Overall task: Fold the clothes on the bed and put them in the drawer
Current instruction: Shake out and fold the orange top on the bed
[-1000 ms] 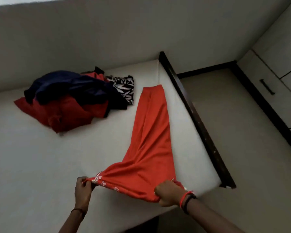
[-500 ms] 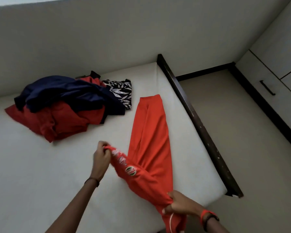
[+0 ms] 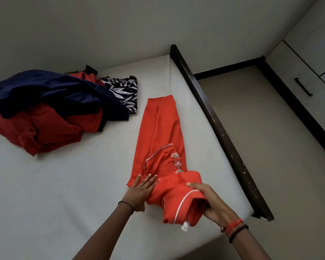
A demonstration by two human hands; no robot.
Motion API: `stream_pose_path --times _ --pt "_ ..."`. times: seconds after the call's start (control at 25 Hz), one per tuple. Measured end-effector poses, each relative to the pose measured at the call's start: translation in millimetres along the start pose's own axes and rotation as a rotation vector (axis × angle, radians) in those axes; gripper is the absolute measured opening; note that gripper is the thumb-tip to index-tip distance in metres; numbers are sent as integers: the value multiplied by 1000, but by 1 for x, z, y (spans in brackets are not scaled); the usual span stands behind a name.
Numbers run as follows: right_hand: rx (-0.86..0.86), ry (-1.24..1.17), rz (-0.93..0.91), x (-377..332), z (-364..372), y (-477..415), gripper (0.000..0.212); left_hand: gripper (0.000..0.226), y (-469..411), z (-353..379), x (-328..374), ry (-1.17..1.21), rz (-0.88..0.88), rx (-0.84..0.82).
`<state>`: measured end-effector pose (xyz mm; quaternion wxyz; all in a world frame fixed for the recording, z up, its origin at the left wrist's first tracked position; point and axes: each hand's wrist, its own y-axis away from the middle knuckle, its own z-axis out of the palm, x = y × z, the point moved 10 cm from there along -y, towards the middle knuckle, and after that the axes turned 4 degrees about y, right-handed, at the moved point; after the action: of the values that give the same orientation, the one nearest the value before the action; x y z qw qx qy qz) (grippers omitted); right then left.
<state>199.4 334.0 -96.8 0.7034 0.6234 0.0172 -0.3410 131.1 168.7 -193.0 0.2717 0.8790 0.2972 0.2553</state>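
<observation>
Beside the bed rail, head view: orange shirt (image 3: pixel 158 132) lies lengthwise on the bed (image 3: pixel 64 184), parallel to the dark bed rail (image 3: pixel 214 119) and just left of it.
Shirt state: sides look folded in to make a long strip. The near end is bunched and doubled over, logos showing.
Left hand (image 3: pixel 139 192): flat, fingers straight, pressing the shirt edge farthest from the rail. Likely pins the strip so it won't slide.
Right hand (image 3: pixel 212 203): fingers curled round the bunched near end on the rail side, holding it off the mattress. Likely ready to carry it over for a crosswise fold.
Hands: apart, both on the same shirt.
Pile (image 3: pixel 45 113): navy, red and leaf-print clothes, well away from the rail, still unfolded.
Drawer (image 3: pixel 293 72): across the floor on the other side of the rail, looks shut.
Progress: judged early, first garment mid-fold.
Risk: thin fabric may slump or skew if the pinning hand lifts.
</observation>
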Motion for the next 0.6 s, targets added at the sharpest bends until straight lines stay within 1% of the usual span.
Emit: stream_pose_path --times 0.04,0.08,0.12,0.16,0.2,0.24,0.28,0.32,0.36,0.4,0.44,0.52,0.56,0.6 --pt "-1 -73 12 -5 4 1 22 126 -2 4 0 -52 18 34" --pt "-9 -121 15 -9 7 1 22 121 -5 3 2 -63 46 105" --pt "-13 -157 14 -11 9 2 23 107 -5 3 2 -20 49 141" --pt "-13 -184 10 -12 10 4 25 86 -3 0 5 40 59 148" --pt "-8 -207 7 -11 9 9 27 69 4 -5 9 84 57 150" --pt "0 -232 1 -9 8 14 29 63 7 -4 8 117 53 160" --pt "3 -260 -1 -6 7 21 30 62 11 -6 8 155 41 172" --pt "3 -277 -4 -5 7 29 30 60 16 -3 11 221 31 118" --pt "0 -297 -3 -4 7 38 28 56 27 3 17 321 10 6" --pt "-9 -319 -6 -5 8 44 27 48 36 5 21 425 -2 -62" --pt "-29 -353 -6 -7 9 49 33 37 43 4 27 492 -9 -107" --pt "-75 -421 41 -15 16 53 58 23 61 3 38 641 -2 -236" --pt "-98 -450 62 -21 20 51 60 17 68 2 40 726 -2 -280" --pt "-121 -472 69 -33 26 47 57 15 70 -1 36 799 -6 -290"
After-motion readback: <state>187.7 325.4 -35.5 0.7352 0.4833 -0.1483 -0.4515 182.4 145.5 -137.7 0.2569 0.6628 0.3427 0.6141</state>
